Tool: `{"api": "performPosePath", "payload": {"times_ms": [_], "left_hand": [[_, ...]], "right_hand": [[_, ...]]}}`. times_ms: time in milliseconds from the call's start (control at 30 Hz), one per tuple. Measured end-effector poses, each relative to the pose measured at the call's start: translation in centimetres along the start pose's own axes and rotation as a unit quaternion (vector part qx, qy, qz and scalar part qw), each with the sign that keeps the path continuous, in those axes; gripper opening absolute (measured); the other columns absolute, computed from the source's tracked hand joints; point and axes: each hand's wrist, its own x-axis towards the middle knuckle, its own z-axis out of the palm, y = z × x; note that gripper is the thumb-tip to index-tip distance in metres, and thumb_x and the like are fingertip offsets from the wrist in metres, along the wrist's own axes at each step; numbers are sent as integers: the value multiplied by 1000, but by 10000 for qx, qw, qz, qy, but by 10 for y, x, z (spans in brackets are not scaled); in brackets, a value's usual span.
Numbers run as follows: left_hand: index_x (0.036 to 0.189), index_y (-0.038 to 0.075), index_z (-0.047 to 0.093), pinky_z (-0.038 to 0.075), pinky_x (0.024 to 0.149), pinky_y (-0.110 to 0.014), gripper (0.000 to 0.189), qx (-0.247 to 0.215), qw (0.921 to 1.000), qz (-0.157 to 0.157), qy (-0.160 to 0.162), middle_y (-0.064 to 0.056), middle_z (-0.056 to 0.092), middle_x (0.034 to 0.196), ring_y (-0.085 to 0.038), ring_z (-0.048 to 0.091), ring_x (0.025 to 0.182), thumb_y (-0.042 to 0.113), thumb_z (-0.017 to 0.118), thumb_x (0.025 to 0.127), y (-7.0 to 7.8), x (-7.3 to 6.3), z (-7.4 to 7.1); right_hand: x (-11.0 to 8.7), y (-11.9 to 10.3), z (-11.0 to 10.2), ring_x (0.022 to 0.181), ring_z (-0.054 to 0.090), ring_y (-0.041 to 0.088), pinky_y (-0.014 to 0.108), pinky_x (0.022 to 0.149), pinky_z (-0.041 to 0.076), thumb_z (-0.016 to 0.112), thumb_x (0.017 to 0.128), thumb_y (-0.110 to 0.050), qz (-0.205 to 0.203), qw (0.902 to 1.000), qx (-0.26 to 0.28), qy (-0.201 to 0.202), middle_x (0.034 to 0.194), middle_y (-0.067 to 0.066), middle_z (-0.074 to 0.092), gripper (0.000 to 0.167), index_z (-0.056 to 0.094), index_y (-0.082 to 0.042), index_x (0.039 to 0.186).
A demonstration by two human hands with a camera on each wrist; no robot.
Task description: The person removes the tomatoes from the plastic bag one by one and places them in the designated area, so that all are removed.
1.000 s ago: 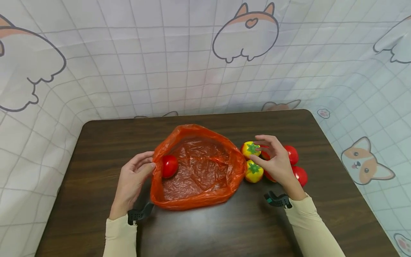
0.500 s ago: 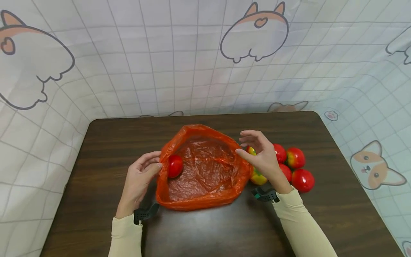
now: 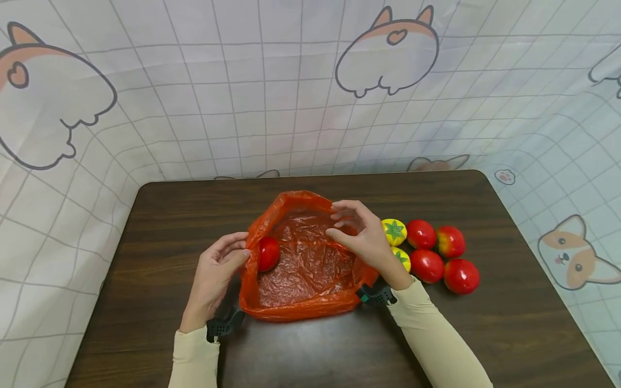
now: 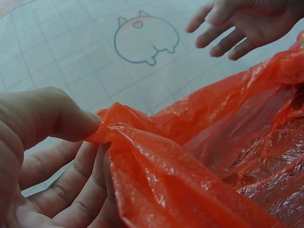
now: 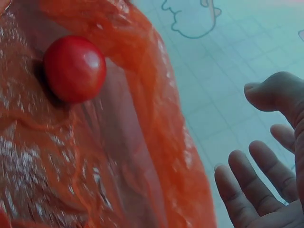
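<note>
An orange-red plastic bag (image 3: 301, 311) lies spread on the table with its mouth wide and its rim standing up. Inside it, against the left wall, sits one shiny red round fruit (image 3: 269, 254), also plain in the right wrist view. My left hand (image 3: 213, 280) pinches the left rim of the bag between thumb and fingers; the left wrist view shows the gathered plastic (image 4: 116, 126) there. Over the right part of the bag hovers my right hand (image 3: 366, 237), its fingers loosely bent and nothing between them. Its forearm hides part of the bag's right rim.
To the right of the bag several red round fruits (image 3: 427, 265) are grouped close together. Beside them are two yellow ones with green star-shaped tops (image 3: 394, 231), the nearer partly behind my right wrist. A patterned cloth (image 3: 291, 97) stands behind the dark wooden table (image 3: 194, 202).
My right hand has moved left, from above the fruits to over the bag, uncovering the fruits. The left hand keeps its pinch on the rim. The head view has shifted slightly.
</note>
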Motion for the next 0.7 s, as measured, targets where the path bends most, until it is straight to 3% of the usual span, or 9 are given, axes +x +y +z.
{"api": "performPosePath", "payload": {"times_ms": [133, 267, 467, 567, 700], "left_hand": [[139, 8, 58, 63, 85, -23, 45, -9, 10000, -29, -13, 1, 67, 115, -9, 68, 97, 17, 72, 98, 0, 0, 0], [139, 8, 58, 63, 86, -24, 44, 17, 10000, -35, -62, 1, 67, 115, -10, 69, 96, 16, 71, 98, 1, 1, 4], [139, 7, 58, 63, 88, -25, 43, 54, 10000, -50, -49, 1, 67, 114, -11, 69, 98, 16, 71, 98, 3, 0, 6], [139, 6, 58, 63, 87, -24, 44, 42, 10000, -42, -53, 1, 67, 114, -11, 69, 98, 16, 71, 98, 3, -1, 5], [139, 4, 57, 63, 85, -23, 44, -25, 9999, 26, -97, 2, 66, 113, -9, 69, 96, 15, 71, 98, 5, -1, 3]], "right_hand": [[5, 2, 12, 110, 64, 39, 34, 94, 61, 77, 90, -1, 99, 9998, 168, -75, 127, 15, 64, 46, 60, -6, 133], [9, 4, 21, 105, 66, 39, 28, 93, 61, 76, 92, -4, 161, 9995, 208, -165, 125, 13, 64, 43, 60, -6, 132], [14, 8, 36, 107, 66, 42, 24, 93, 60, 77, 92, -5, 346, 9984, 302, -333, 126, 20, 65, 43, 61, -8, 132], [16, 11, 45, 110, 66, 43, 28, 95, 61, 78, 92, -9, 523, 9969, 296, -509, 126, 21, 65, 44, 61, -13, 132], [17, 17, 55, 113, 67, 42, 42, 96, 62, 79, 91, -14, 683, 9945, 259, -747, 128, 20, 66, 46, 61, -11, 134]]}}
